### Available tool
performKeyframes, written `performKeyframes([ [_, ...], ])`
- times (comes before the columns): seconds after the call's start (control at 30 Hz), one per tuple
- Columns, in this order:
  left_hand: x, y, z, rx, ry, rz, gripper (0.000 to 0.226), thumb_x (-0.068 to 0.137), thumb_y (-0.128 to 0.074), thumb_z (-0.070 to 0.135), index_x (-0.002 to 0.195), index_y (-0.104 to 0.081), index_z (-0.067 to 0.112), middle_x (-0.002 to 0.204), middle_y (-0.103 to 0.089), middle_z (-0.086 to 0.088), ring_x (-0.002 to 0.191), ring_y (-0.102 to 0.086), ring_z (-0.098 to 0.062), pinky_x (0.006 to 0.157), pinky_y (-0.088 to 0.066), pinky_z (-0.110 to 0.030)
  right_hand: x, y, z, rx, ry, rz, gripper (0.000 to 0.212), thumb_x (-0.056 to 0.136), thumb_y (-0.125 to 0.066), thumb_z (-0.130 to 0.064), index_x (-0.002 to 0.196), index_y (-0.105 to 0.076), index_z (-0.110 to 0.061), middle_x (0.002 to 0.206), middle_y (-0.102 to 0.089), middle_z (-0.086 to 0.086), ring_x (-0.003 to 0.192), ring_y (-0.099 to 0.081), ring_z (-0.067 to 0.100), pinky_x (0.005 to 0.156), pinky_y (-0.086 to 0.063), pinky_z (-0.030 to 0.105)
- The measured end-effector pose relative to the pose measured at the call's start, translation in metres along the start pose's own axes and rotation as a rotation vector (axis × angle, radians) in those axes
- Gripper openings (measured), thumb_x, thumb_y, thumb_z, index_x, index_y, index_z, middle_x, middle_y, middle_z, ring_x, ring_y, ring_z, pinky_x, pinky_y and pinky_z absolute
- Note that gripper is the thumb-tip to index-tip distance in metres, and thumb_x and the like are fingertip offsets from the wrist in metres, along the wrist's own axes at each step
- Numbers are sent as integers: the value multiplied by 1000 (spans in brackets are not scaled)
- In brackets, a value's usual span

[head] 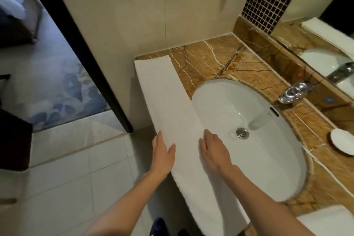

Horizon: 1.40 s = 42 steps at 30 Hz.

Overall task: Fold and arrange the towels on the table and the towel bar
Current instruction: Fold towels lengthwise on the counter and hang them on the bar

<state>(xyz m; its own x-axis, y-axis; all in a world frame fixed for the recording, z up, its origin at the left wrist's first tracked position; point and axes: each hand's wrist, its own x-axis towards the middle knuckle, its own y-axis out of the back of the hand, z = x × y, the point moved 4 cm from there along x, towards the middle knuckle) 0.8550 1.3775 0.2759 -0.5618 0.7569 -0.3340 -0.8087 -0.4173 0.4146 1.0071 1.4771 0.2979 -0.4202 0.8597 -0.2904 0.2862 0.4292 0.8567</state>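
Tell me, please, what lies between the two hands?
In the head view, the folded white towel lies between the left hand and the right hand.

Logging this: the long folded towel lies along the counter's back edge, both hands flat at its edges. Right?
No: the head view shows the towel along the counter's front edge, left hand and right hand flat at its edges.
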Motion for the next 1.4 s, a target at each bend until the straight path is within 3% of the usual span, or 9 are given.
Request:
performKeyframes([
  [0.1,-18,-7,-2,-177,134,111,63,93,-56,18,147,-23,13,134,-43,3,126,-46,-22,108,-38,-36,-11,1,17,28,-32,24,22,97,-38,-30,97,-47,-10,97,-54,9,92,-52,31,79,-45,42],
  [0.17,-27,-10,-7,-267,275,139,60,93,-58,17,144,-27,5,125,-48,3,114,-54,-22,94,-48,-32,-16,1,27,66,-89,13,30,97,-39,-31,110,-52,-8,109,-54,11,102,-52,32,87,-44,42],
  [0.27,-41,-13,-11,-347,352,123,18,94,-58,17,104,-60,3,108,-65,-9,85,-62,-17,66,-50,-21,-24,-1,40,158,-172,-35,41,97,-40,-39,121,-51,-7,117,-52,10,109,-52,30,94,-42,39],
  [0.63,-51,-14,-15,-444,475,-24,33,94,-56,36,95,-65,4,89,-69,-13,71,-57,-24,64,-40,-33,-26,7,55,191,-152,-16,32,99,-39,-37,80,-42,-12,89,-54,7,79,-47,24,69,-34,32],
  [0.93,-60,-18,-22,-406,400,-169,23,93,-59,31,96,-66,10,91,-71,-6,73,-61,-18,67,-48,-32,-34,6,68,218,-182,-43,34,95,-45,-43,86,-49,-10,85,-59,3,80,-52,24,64,-36,33],
  [1.03,-71,-22,-24,-433,408,-231,20,92,-61,31,104,-65,15,100,-72,-2,91,-67,-20,76,-55,-35,-41,4,76,208,-203,-91,33,93,-47,-41,76,-43,-13,74,-51,-1,71,-48,21,58,-33,31],
  [1.2,-86,-31,-30,-355,407,-306,19,89,-65,23,102,-67,11,106,-72,-5,103,-66,-23,89,-54,-45,-50,8,81,116,-146,-79,38,99,-40,-37,71,-39,-12,72,-48,2,74,-48,26,66,-34,33],
  [1.33,-93,-38,-30,-354,363,-276,22,88,-66,21,101,-68,2,102,-72,-9,92,-68,-22,72,-57,-34,-56,6,84,72,-166,-74,37,101,-36,-37,76,-42,-11,81,-53,7,79,-50,28,66,-35,33],
  [1.4,-100,-42,-31,-368,354,-271,28,85,-70,20,106,-66,2,103,-72,-9,93,-69,-23,77,-58,-40,-62,3,85,89,-177,-56,36,101,-34,-37,81,-44,-9,85,-56,9,79,-52,28,67,-37,34],
])
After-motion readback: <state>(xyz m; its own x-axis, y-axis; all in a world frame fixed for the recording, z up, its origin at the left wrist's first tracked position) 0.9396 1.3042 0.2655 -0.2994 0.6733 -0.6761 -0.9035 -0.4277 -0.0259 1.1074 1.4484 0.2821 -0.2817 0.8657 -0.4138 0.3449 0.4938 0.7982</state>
